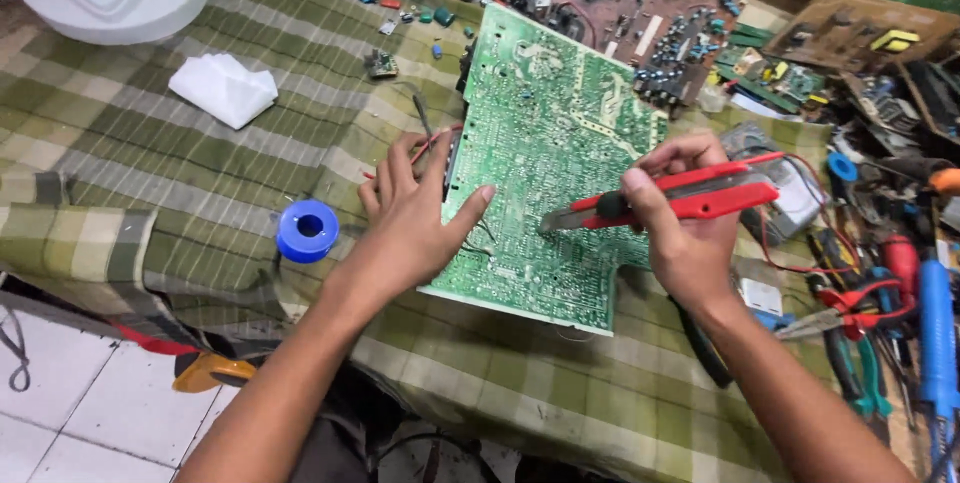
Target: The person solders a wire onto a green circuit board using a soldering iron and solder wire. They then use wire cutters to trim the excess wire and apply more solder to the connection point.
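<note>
an electronics repair bench, mid-job

bare circuit boards (pixel 650 23) pile up at the back, pliers and screwdrivers (pixel 880 313) crowd the right edge, a solder spool (pixel 307 230) sits on the checked cloth (pixel 150 123).

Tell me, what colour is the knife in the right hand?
Red, with a grey blade: the utility knife in the right hand, seen in the head view.

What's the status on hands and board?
Left hand flat on green circuit board. Right hand grips red utility knife, blade on board. Nothing blocking.

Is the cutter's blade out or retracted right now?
Out: a grey blade tip projects from the red utility cutter in the right hand, onto the green circuit board.
</note>
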